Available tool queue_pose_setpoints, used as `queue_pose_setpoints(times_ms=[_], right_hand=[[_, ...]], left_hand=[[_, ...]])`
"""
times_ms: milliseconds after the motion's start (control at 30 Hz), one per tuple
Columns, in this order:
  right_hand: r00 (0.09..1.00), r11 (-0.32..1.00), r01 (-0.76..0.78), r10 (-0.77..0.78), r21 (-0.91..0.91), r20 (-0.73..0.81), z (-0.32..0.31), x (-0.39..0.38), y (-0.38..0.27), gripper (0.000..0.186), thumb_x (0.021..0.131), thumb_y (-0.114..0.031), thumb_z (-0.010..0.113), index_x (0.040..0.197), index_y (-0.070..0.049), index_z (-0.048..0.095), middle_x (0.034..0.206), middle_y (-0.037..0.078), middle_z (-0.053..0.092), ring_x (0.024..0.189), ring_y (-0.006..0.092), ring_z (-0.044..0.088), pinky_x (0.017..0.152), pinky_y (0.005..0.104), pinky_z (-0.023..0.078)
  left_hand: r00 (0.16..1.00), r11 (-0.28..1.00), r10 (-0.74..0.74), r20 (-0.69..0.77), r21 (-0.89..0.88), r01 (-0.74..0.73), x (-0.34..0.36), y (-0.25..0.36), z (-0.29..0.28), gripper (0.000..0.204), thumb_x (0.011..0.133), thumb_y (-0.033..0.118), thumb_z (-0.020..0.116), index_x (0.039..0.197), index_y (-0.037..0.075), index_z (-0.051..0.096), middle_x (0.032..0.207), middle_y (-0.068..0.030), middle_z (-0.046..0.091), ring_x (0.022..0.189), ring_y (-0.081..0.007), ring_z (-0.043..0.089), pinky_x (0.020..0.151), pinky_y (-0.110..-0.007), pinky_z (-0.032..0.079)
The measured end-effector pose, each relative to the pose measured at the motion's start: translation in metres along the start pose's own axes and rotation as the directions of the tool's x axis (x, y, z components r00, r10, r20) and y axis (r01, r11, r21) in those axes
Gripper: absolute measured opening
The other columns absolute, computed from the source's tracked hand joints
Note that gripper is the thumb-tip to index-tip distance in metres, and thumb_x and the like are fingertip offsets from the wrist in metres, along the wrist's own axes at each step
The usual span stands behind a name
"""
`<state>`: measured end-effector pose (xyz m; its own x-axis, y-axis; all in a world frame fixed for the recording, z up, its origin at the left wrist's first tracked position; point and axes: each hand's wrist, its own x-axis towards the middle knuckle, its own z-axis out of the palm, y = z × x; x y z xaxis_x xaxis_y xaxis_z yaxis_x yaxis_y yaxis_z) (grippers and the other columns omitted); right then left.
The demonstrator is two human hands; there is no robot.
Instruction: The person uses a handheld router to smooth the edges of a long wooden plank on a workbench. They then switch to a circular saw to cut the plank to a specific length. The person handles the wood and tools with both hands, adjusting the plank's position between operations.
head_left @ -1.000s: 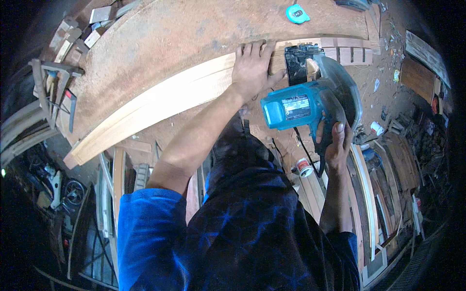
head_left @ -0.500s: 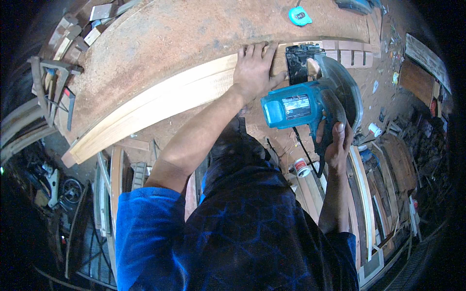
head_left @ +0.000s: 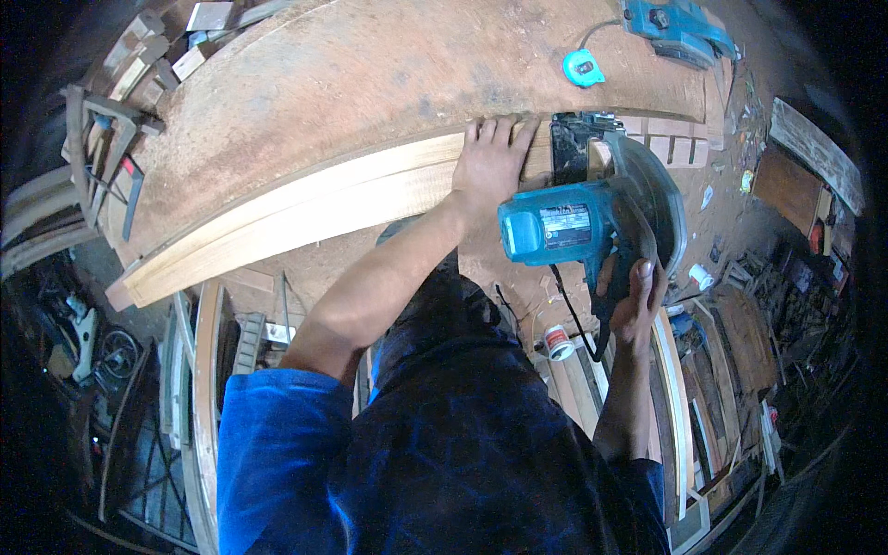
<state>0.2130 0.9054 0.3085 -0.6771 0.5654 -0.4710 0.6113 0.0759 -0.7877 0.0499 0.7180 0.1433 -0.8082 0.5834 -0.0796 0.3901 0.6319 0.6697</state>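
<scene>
My left hand [head_left: 490, 168] lies flat across pale wooden boards [head_left: 324, 203], fingers stretched toward their far edge. The boards lie side by side along the near edge of the workbench. In my right hand [head_left: 638, 301] is the rear handle of a teal circular saw [head_left: 555, 225]. Its black base plate [head_left: 571, 148] rests over the boards' right end, just right of my left hand. The dark blade guard hides the blade and the cut. Beyond it, short wood blocks [head_left: 680, 148] sit in a row.
On the workbench [head_left: 370, 92] lie a light-blue tape measure [head_left: 583, 67] and a teal power planer [head_left: 675, 32]. Offcuts and clamps [head_left: 116, 139] crowd its left end. A power cord [head_left: 575, 314] hangs from the saw near a white tub [head_left: 559, 343]. Timber [head_left: 675, 398] is stacked below.
The view has shifted, so the bench sits lower in it and more of the planer shows. My hands and the saw keep about the same places on the boards.
</scene>
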Motion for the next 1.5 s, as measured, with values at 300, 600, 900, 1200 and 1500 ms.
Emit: queue_pose_setpoints(times_ms=[300,600,900,1200,1500], right_hand=[[0.989,0.991,0.112,-0.105,-0.071,0.102,0.014,0.015,-0.028,0.059,0.110,-0.053,0.048,0.125,0.003,0.060,0.076,0.009,0.063,0.056,0.0167,0.054,0.053,0.0303,0.041],[0.985,0.987,0.140,-0.130,-0.081,0.117,0.031,0.025,-0.053,0.058,0.111,-0.051,0.048,0.124,0.004,0.062,0.078,0.009,0.063,0.058,0.0159,0.053,0.055,0.0309,0.042],[0.986,0.978,0.162,-0.156,-0.130,0.062,0.054,0.052,-0.082,0.064,0.106,-0.061,0.055,0.114,0.002,0.065,0.075,0.006,0.060,0.063,0.0136,0.055,0.058,0.0300,0.042],[0.991,0.990,0.017,0.001,-0.138,0.130,0.041,0.052,-0.083,0.057,0.110,-0.055,0.053,0.115,0.000,0.066,0.081,0.002,0.062,0.069,0.0114,0.055,0.061,0.0290,0.043],[0.989,0.976,0.131,-0.116,-0.174,0.094,0.005,-0.019,-0.027,0.068,0.107,-0.055,0.057,0.139,0.005,0.060,0.098,0.006,0.064,0.077,0.0137,0.057,0.067,0.0299,0.045]], left_hand=[[1.000,0.998,-0.002,0.027,0.065,0.000,0.001,-0.006,0.008,0.083,0.091,0.045,0.070,0.160,0.008,0.043,0.144,-0.0169,0.055,0.137,-0.0367,0.049,0.117,-0.051,0.035],[0.993,1.000,0.013,0.116,0.021,-0.016,0.002,0.000,-0.013,0.092,0.090,0.040,0.068,0.165,0.000,0.031,0.136,-0.0250,0.056,0.130,-0.0392,0.052,0.117,-0.052,0.034],[0.993,0.997,0.064,0.096,-0.050,-0.060,0.001,-0.003,-0.019,0.096,0.085,0.043,0.074,0.162,0.000,0.035,0.143,-0.0236,0.054,0.130,-0.0396,0.051,0.117,-0.052,0.034],[0.992,0.992,0.124,0.040,0.010,-0.124,-0.001,-0.006,-0.012,0.097,0.081,0.053,0.078,0.158,0.005,0.045,0.147,-0.0179,0.054,0.137,-0.0377,0.048,0.118,-0.052,0.034],[0.997,0.997,0.078,-0.007,-0.030,-0.078,-0.004,-0.002,-0.011,0.089,0.092,0.045,0.075,0.159,-0.002,0.040,0.143,-0.0240,0.053,0.134,-0.0399,0.049,0.117,-0.052,0.036]])
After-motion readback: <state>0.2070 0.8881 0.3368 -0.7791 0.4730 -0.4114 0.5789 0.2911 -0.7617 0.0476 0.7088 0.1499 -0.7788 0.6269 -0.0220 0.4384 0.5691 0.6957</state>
